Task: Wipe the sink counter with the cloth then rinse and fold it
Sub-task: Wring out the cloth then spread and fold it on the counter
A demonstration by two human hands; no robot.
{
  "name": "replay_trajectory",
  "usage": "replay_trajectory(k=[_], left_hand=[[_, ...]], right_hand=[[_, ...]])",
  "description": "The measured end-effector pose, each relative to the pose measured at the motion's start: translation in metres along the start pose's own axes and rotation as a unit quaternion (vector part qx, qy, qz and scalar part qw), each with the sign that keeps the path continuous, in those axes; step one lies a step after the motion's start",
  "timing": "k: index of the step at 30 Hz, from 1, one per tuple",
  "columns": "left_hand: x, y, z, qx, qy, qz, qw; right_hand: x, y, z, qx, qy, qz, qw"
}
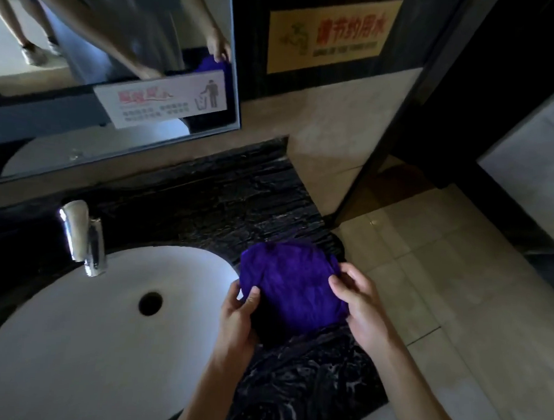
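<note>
A purple cloth (293, 282), bunched into a rough folded pad, lies on the black marble counter (225, 201) just right of the white oval sink (83, 322). My left hand (241, 316) pinches the cloth's near-left corner between thumb and fingers. My right hand (359, 304) grips its right edge, fingers curled over the fabric. Both hands hold the cloth low over the counter near the right end.
A chrome faucet (84, 236) stands behind the basin, with the drain hole (150, 303) below it. A mirror (111, 59) with a white sticker hangs above. A yellow wall sign (332, 34) sits to the right. The counter ends at tiled floor (450, 281) on the right.
</note>
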State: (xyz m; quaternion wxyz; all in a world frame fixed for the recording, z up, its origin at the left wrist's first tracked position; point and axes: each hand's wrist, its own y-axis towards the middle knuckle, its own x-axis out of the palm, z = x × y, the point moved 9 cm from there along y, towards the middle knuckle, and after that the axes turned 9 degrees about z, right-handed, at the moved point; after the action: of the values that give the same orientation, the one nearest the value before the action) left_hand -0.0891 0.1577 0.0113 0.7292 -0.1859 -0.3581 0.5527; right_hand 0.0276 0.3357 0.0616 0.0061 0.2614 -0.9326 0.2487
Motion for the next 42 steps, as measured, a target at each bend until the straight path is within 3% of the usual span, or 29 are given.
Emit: replay_trajectory(k=[3,5,8,11,15,20,21,23,25,29,33,36,39,40,42], left_hand=[[-0.005,0.012,-0.019,0.016,0.13,0.046,0.99],[-0.008,0.014,-0.026,0.035,0.255,0.088,0.962],[-0.008,0.007,-0.019,0.095,0.363,0.137,0.917],[-0.016,0.001,-0.017,0.117,0.397,0.165,0.895],[-0.017,-0.012,-0.026,0.105,0.462,0.139,0.87],[-0.003,-0.027,-0.036,0.153,0.535,0.055,0.829],[-0.005,-0.026,-0.039,0.148,0.522,0.049,0.838],[-0.012,-0.024,-0.046,0.098,0.425,0.043,0.899],[-0.02,-0.024,-0.052,0.051,0.344,0.039,0.937],[-0.027,-0.028,-0.047,0.085,0.371,0.027,0.924],[-0.032,-0.038,-0.032,0.191,0.459,0.055,0.866],[-0.048,-0.035,-0.025,0.201,0.434,0.086,0.874],[-0.058,-0.027,-0.01,0.203,0.406,0.126,0.882],[-0.059,-0.024,-0.006,0.197,0.405,0.134,0.883],[-0.063,-0.014,-0.004,0.157,0.409,0.135,0.888]], right_hand=[[-0.031,0.027,0.013,-0.017,-0.166,0.03,0.986],[-0.046,0.038,0.028,0.001,-0.28,0.033,0.959],[-0.064,0.042,0.033,0.014,-0.341,0.059,0.938],[-0.07,0.039,0.032,0.02,-0.369,0.062,0.927],[-0.077,0.031,0.031,-0.003,-0.409,0.084,0.909],[-0.077,0.016,0.041,0.022,-0.451,0.037,0.891],[-0.078,0.014,0.043,0.027,-0.455,0.032,0.89],[-0.082,0.012,0.044,0.013,-0.435,0.036,0.899],[-0.086,0.009,0.041,-0.01,-0.4,0.051,0.915],[-0.089,-0.003,0.052,-0.002,-0.347,0.035,0.937],[-0.094,-0.012,0.067,0.012,-0.449,-0.019,0.893],[-0.088,-0.032,0.083,0.079,-0.487,-0.101,0.864],[-0.069,-0.051,0.086,0.122,-0.577,-0.211,0.78],[-0.063,-0.041,0.078,0.092,-0.598,-0.197,0.771],[-0.044,-0.008,0.045,-0.019,-0.601,-0.097,0.793]])
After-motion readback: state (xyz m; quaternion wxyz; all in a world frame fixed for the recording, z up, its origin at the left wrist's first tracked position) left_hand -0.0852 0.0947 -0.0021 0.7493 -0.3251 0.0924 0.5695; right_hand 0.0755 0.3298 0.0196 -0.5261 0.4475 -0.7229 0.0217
